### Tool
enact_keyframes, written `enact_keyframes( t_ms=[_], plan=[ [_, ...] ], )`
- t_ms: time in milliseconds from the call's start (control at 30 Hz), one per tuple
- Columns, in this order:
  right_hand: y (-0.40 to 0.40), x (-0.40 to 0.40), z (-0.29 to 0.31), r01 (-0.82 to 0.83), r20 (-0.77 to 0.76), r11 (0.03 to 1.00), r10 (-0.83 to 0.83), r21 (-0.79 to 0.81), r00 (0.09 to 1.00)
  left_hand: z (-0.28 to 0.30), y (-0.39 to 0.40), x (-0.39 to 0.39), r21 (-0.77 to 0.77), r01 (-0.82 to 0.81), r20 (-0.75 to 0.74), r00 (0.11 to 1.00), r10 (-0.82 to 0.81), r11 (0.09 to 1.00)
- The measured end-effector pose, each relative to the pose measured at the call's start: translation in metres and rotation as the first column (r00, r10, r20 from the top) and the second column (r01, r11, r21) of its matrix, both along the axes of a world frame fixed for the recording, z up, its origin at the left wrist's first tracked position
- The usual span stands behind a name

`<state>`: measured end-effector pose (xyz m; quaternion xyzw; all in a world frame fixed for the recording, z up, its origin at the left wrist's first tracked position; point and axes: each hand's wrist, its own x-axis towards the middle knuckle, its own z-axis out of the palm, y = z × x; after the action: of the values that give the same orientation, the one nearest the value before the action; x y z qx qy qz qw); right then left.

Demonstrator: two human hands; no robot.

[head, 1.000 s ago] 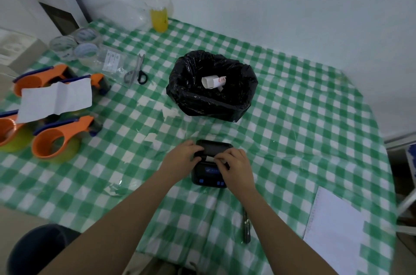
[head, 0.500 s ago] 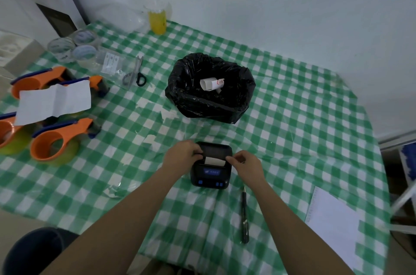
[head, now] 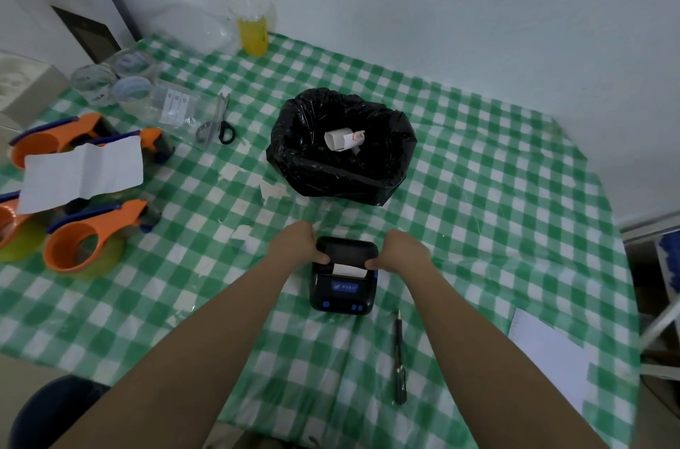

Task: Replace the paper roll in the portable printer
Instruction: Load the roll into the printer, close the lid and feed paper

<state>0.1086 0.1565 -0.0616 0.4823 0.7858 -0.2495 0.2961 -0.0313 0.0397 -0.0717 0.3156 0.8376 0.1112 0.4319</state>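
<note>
Flanking one printer point(head: 344, 277), two hands point(head: 296, 244)

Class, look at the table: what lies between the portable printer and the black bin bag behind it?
In the head view, only bare green checked tablecloth separates the printer from the black bin bag. Both hands, left and right, grip the printer's sides.

the fingers of the left hand point(head: 300, 244) and right hand point(head: 403, 250) curl behind the printer point(head: 344, 277), so only the thumbs show on its lid. the print on its blue screen is too small to read. the paper roll stays hidden — just a white strip point(head: 349, 270) pokes out. the red mark on the old roll point(head: 344, 139) in the black bin bag point(head: 342, 169) is illegible. the white sheet point(head: 548, 356) and the leftmost orange tape dispenser point(head: 11, 224) are cut off by the edges.
</note>
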Motion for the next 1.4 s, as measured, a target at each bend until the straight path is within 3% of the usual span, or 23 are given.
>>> enact_keyframes(
  t_ms=[200,333,400,533,633,867,1100,1400],
  plan=[
    [0.006,0.001,-0.011,-0.017,0.019,0.999,0.018,-0.034,1.0,-0.007,0.007,0.001,-0.129,0.082,-0.085,0.992,-0.093,0.988],
    [-0.007,0.007,-0.008,-0.024,-0.112,0.999,0.027,0.025,0.993,-0.006,0.002,0.0,-0.02,0.102,-0.084,0.991,-0.104,0.995],
    [-0.022,0.015,-0.01,0.062,-0.247,0.997,-0.05,0.042,0.968,-0.009,-0.003,0.002,0.081,0.094,-0.05,0.995,-0.09,0.992],
    [-0.046,0.044,-0.021,0.313,-0.484,0.949,-0.259,0.033,0.836,-0.017,-0.025,0.018,0.282,-0.124,0.085,0.991,0.104,0.951],
    [-0.058,0.06,-0.029,0.409,-0.575,0.912,-0.347,-0.023,0.741,-0.019,-0.043,0.033,0.343,-0.305,0.136,0.952,0.274,0.889],
    [-0.081,0.083,-0.045,0.448,-0.612,0.885,-0.426,-0.128,0.666,-0.023,-0.076,0.062,0.313,-0.358,0.247,0.925,0.288,0.88],
    [-0.096,0.093,-0.051,0.453,-0.621,0.87,-0.466,-0.193,0.63,-0.022,-0.074,0.075,0.376,-0.295,0.166,0.954,0.25,0.878],
    [-0.103,0.099,-0.051,0.428,-0.619,0.883,-0.447,-0.19,0.646,-0.028,-0.077,0.076,0.373,-0.214,0.066,0.977,0.205,0.903]
  ],
)
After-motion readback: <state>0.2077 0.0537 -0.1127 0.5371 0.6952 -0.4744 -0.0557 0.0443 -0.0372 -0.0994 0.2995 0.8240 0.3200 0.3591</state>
